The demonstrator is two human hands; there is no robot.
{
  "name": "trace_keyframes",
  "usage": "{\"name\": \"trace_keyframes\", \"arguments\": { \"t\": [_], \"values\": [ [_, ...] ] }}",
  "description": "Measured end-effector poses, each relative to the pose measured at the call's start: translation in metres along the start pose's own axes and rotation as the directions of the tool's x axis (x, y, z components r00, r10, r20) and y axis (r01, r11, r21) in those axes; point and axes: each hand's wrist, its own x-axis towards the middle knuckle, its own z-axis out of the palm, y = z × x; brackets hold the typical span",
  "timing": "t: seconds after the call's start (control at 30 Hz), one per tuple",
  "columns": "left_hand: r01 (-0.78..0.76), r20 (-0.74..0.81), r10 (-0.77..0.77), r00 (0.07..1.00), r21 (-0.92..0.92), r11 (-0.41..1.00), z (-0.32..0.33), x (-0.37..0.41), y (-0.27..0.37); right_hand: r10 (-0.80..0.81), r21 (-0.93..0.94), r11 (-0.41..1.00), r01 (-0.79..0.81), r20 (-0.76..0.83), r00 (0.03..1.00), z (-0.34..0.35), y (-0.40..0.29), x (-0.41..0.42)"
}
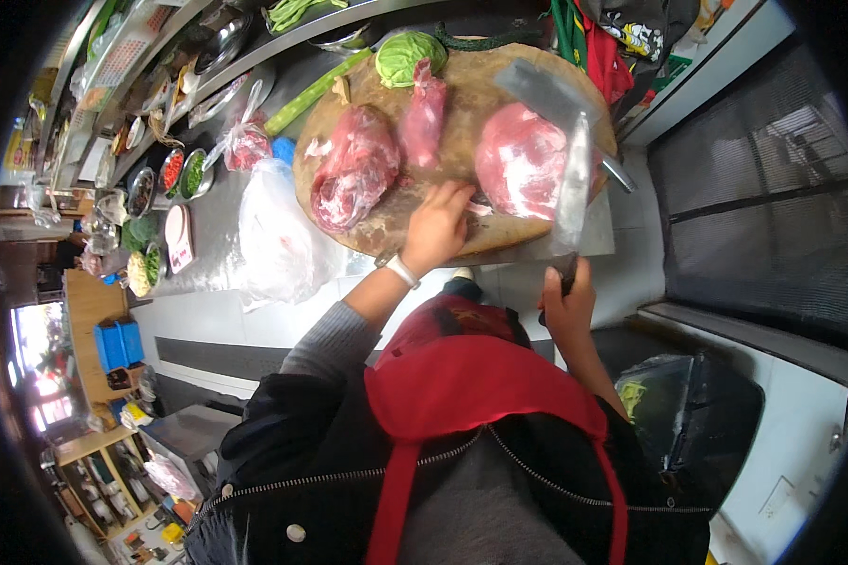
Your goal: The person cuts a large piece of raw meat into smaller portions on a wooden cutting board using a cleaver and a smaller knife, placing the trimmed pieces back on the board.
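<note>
On a round wooden chopping block (459,134) lie three pieces of raw meat: a large one (357,169) at the left, a narrow one (422,116) in the middle and a rounded one (523,159) at the right. My left hand (438,219) rests near the block's front edge, fingers curled, by a small scrap of meat (479,209). A kitchen knife (572,191) is in my right hand (569,296), held by its dark handle with the blade pointing away from me, over the right side of the rounded piece. Behind it a cleaver (548,88) lies on the block.
A green cabbage (410,59) sits at the block's back edge. To the left are a white plastic bag (279,233), a bag of meat (247,145), small bowls of chopped vegetables (196,173) and a pink scale (179,239). A black bin (714,409) stands at lower right.
</note>
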Motion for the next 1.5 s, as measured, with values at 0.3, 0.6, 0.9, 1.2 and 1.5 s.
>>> {"name": "trace_keyframes", "arguments": {
  "t": [0.3, 0.6, 0.9, 1.2, 1.5],
  "values": [
    [-0.010, 0.021, 0.006, 1.000, 0.177, 0.984, -0.023, -0.019, -0.009, 0.067, 0.012, 0.998, -0.066, -0.118, 0.991, -0.035, 0.014, -0.028],
    [0.208, -0.206, -0.157, 0.966, 0.256, 0.944, -0.161, 0.027, -0.166, 0.161, 0.204, 0.970, -0.128, -0.152, 0.975, -0.044, 0.015, -0.055],
    [0.173, 0.011, -0.177, 0.984, 0.162, 0.972, -0.129, 0.065, -0.144, 0.146, 0.287, 0.951, -0.115, -0.089, 0.985, -0.042, 0.005, -0.046],
    [-0.316, 0.262, 0.355, 0.897, -0.179, 0.932, -0.012, 0.137, -0.004, 0.141, 0.211, 0.968, -0.139, 0.006, 0.990, -0.009, -0.007, -0.035],
    [0.075, 0.470, 0.068, 0.880, -0.279, 0.957, 0.006, 0.127, -0.013, 0.016, -0.043, 0.999, -0.021, -0.108, 0.994, 0.001, 0.022, -0.020]
  ]
}}
